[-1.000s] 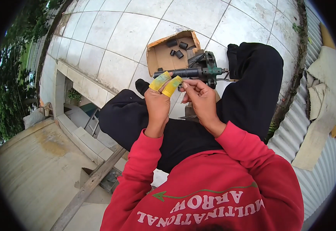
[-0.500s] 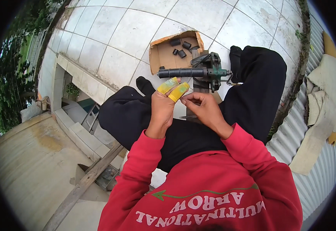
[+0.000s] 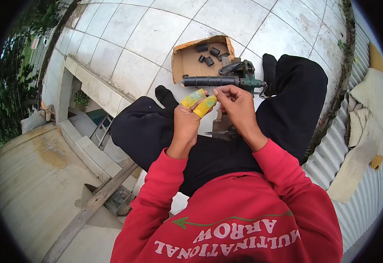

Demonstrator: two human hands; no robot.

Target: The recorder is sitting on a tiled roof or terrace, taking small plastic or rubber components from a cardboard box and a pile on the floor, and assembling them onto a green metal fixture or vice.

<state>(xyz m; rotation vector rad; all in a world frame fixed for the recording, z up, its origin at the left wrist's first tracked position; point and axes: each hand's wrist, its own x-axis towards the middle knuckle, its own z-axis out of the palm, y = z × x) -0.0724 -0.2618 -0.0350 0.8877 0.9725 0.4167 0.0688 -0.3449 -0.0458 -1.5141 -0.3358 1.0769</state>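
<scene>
White, stained tiles in a wide grid make up the floor [image 3: 156,35], reaching far beyond the seated person, its dark joints bent by the lens. Near left spreads a plain, weathered slab [image 3: 33,184] with a brownish stain, and trees [image 3: 9,101] stand at the far left. Corrugated sheeting [image 3: 327,162] runs along the right edge, with beige cloth [image 3: 369,109] lying over it.

The person wears a red sweatshirt [image 3: 231,197] and black trousers [image 3: 294,101], knees spread to left and right. A low tiled ledge [image 3: 97,92] slants down the left side; nearer, a worn timber [image 3: 90,208] lies at an angle beside the slab.

Between the feet sits an open cardboard box [image 3: 185,65]. Just nearer, a green machine [image 3: 250,82] has a long black roller [image 3: 211,81] pointing left, beyond both hands.

The left hand [image 3: 186,120] is raised; whether it grips anything, I cannot tell. Its neighbour, the right hand [image 3: 239,107], has thumb and forefinger close together at its partner's fingertips; anything pinched there is too small to make out.

Pointed blades [image 3: 218,132] lie near the lap. Short black cylinders [image 3: 209,61] rest in the box. Smallest are two yellow finger covers [image 3: 205,106], smudged bluish-green, worn on the left hand.
</scene>
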